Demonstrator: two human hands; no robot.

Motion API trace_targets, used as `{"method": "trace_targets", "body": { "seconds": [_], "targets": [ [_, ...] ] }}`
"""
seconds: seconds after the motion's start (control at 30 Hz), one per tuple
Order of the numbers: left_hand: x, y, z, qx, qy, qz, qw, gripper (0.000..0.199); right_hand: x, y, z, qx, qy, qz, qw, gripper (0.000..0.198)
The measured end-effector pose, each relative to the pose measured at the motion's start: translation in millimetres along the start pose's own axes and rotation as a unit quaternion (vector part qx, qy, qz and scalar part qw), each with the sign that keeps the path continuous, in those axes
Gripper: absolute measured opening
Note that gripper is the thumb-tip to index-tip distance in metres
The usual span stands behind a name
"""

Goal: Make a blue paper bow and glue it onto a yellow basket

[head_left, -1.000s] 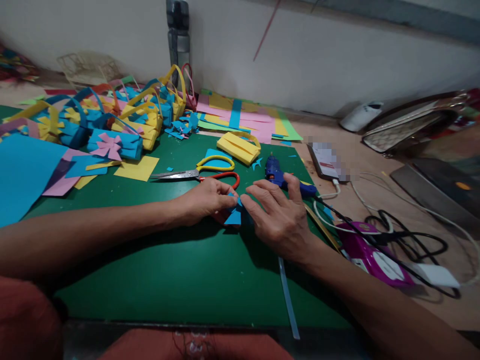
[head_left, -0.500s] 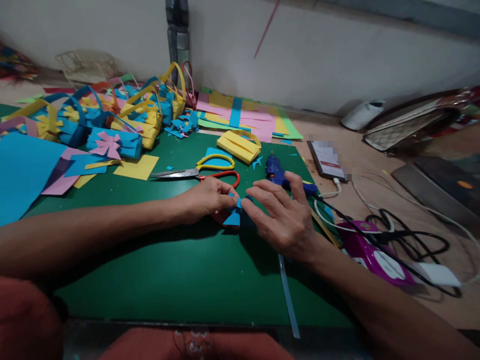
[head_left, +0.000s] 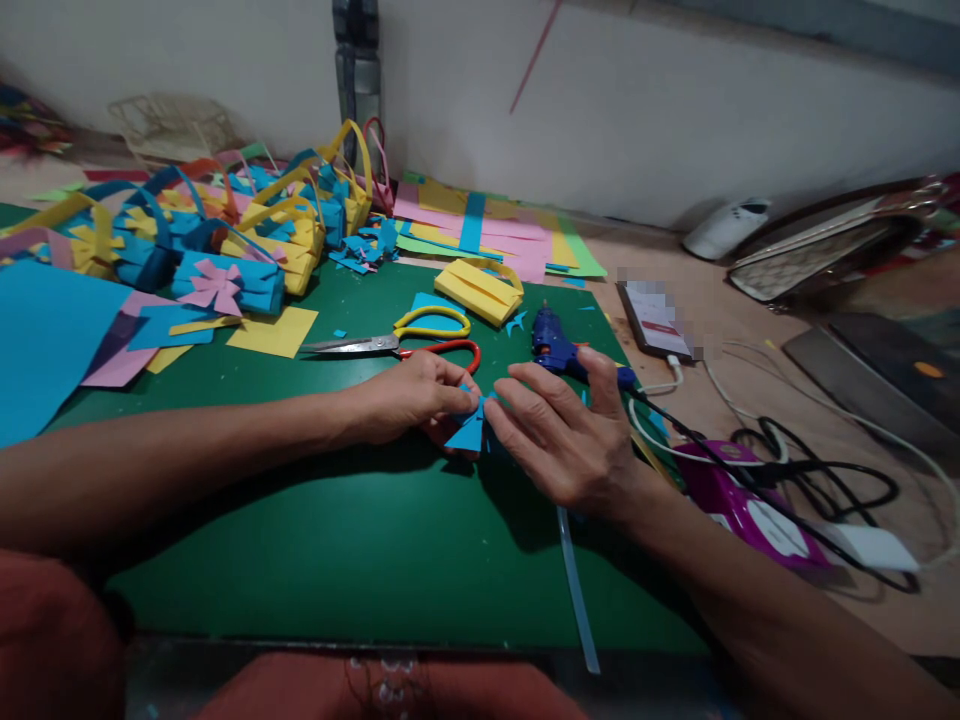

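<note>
My left hand (head_left: 422,400) pinches a small folded piece of blue paper (head_left: 466,432), shaped like a bow, between thumb and fingertips. From the other side, my right hand (head_left: 566,430) meets the same paper with its index fingertip; its thumb is hidden and its outer fingers are raised. Just beyond my left hand lie scissors (head_left: 397,343) with one yellow and one red handle. A blue glue gun (head_left: 551,340) rests behind my right hand. A small yellow paper bag (head_left: 478,291) lies past the scissors.
Paper bags with bows (head_left: 225,283) crowd the back left, beside blue sheets (head_left: 56,335). Stacked coloured paper (head_left: 502,230) lies by the wall. On the right are a phone (head_left: 654,318), a magenta power strip (head_left: 742,510) and tangled cables. A glue stick (head_left: 576,590) overhangs the green board's front (head_left: 360,570).
The blue paper has turned slightly in my fingers, showing a more pointed, triangular flap. My right hand has shifted a little to the right. Everything else stays put.
</note>
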State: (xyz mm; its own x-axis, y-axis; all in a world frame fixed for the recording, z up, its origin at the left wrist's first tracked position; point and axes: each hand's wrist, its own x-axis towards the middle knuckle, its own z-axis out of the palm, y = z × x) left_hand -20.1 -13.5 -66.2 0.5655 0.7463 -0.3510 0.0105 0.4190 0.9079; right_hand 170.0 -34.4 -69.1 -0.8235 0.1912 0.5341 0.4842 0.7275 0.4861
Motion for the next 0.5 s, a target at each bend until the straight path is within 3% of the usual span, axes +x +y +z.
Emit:
{"method": "trace_targets", "body": {
  "seconds": [0.27,0.37,0.5],
  "targets": [
    [0.2,-1.6,-1.7,0.004,-0.011,0.009,1.000,0.013,-7.4,-0.8,4.0,0.112,-0.002,0.044,0.993,0.023],
    [0.9,-3.2,-3.0,-0.002,-0.019,0.023,1.000,0.011,-6.1,-0.8,3.3,0.079,-0.008,0.040,0.996,0.022],
    [0.9,-3.6,-2.8,0.011,-0.010,0.025,1.000,0.010,1.3,-0.3,-0.1,-0.030,0.002,-0.015,0.999,0.016]
  ]
}}
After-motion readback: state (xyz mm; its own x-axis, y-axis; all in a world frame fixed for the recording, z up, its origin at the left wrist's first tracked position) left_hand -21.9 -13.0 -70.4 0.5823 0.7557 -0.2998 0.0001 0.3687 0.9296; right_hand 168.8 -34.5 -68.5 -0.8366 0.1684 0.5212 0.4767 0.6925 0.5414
